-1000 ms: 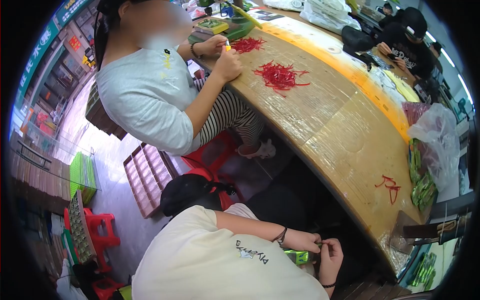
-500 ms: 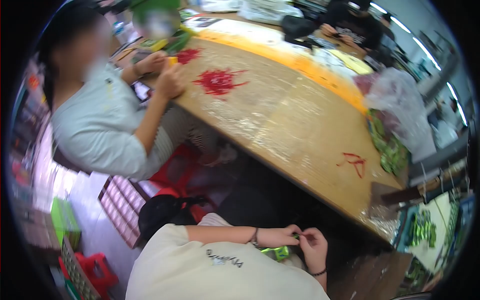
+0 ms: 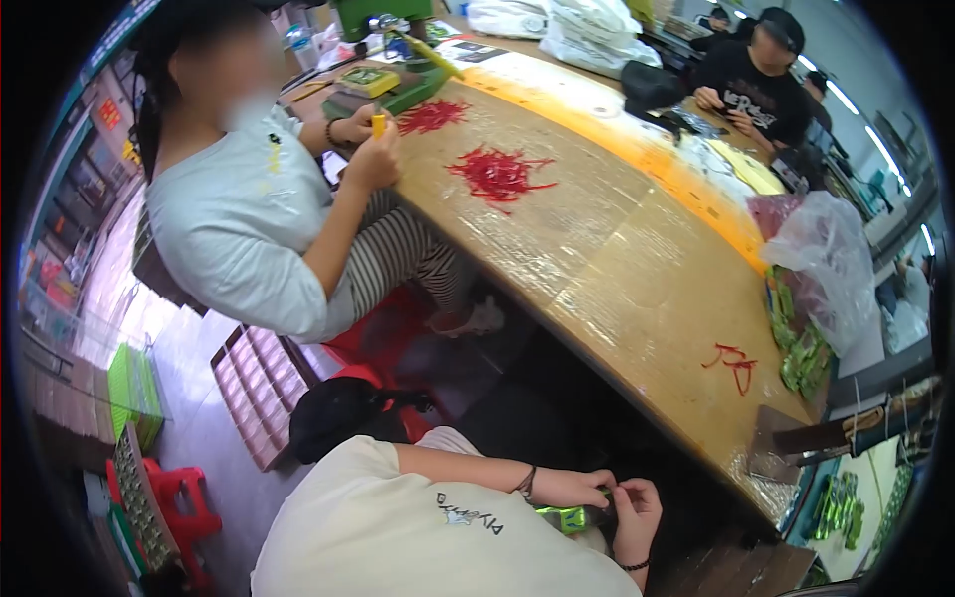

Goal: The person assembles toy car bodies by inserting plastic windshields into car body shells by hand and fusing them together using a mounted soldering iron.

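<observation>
My left hand [image 3: 582, 489] reaches across from the left with its fingertips pinched together. My right hand [image 3: 638, 512] meets it, its fingers bent and closed at the same spot. Between the fingertips sits a small green piece [image 3: 605, 494], mostly hidden by the fingers; its kind cannot be made out. Just below my left hand, shiny green pieces [image 3: 564, 518] lie on my lap. Both hands are below the table edge, in front of my pale shirt [image 3: 428, 532].
The table [image 3: 617, 269] carries red strips [image 3: 500, 175], a green bundle [image 3: 796, 348] and a plastic bag [image 3: 821, 259]. At the left a seated co-worker holds a yellow piece [image 3: 379, 126]. A divided tray [image 3: 261, 393] and red stool [image 3: 184, 507] stand on the floor.
The camera view has shifted, so the table and co-worker appear lower and further right. My hands stay together at the small green piece, which shows less now.
</observation>
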{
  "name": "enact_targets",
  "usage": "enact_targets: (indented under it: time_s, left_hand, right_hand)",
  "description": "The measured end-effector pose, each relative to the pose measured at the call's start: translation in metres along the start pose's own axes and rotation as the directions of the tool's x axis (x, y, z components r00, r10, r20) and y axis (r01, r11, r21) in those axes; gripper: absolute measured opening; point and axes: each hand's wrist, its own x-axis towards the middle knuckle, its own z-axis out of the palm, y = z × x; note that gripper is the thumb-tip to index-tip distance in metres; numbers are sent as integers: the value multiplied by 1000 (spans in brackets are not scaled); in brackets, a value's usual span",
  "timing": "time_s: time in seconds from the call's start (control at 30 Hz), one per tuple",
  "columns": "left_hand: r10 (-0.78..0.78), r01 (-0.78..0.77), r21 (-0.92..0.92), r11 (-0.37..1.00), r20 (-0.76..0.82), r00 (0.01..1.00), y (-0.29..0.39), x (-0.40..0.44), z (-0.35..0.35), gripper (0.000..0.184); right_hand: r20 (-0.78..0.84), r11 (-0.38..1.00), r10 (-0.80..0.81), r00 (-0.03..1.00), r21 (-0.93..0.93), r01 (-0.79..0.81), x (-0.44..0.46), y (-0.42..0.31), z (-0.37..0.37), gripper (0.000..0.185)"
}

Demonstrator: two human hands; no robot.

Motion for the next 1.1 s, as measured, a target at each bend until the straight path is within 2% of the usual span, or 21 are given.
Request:
enact_targets:
  time_s: [0.1, 0.2, 0.27, 0.33, 0.5, 0.63, 0.73, 0.83, 0.93, 1.03, 1.1]
  left_hand:
    - [43, -44, -72, 996, -7, 999, -12, 6, -4, 42]
    - [197, -201, -55, 978, -69, 978, -46, 27, -9, 38]
    - [-2, -8, -343, 939, -30, 1000, 0, -2, 2, 33]
    - [-17, 2, -420, 907, -32, 999, -3, 1, 0, 31]
    - [-30, 4, -493, 870, -46, 999, -5, 3, -3, 29]
    - [-19, 2, -553, 833, -25, 1000, -6, 3, -2, 30]
    - [-14, 39, -500, 865, 54, 998, -2, 0, -7, 33]
    - [149, -144, -225, 964, 8, 989, -8, 2, -9, 42]
    - [216, -200, -195, 960, 62, 974, -6, 0, -10, 49]
    - [233, -233, -121, 965, -18, 972, -12, 4, -13, 49]
    - [244, -249, -85, 965, -63, 968, -15, 3, -15, 50]
  right_hand:
    - [-90, 1000, -22, 996, 9, 23, 3, 6, 5, 9]
    - [-165, 999, -27, 986, 34, 33, 4, 10, 5, 9]
    - [-186, 999, -38, 982, 13, 42, 5, 14, 4, 8]
    - [-185, 1000, -20, 982, 18, 24, 5, 12, 6, 10]
    - [-160, 999, -1, 987, 35, 6, 3, 10, 9, 12]
    - [-156, 992, 34, 987, 124, -14, 2, 7, 6, 12]
    - [-185, 977, 60, 981, 212, -20, 4, 5, 5, 13]
    - [-248, 971, 47, 968, 240, 14, 3, 5, 3, 13]
    - [-243, 961, -33, 969, 258, 98, 4, 10, -1, 15]
    - [-186, 952, -67, 980, 282, 119, 4, 7, 2, 14]
    - [-222, 960, -70, 973, 250, 126, 8, 9, 7, 11]
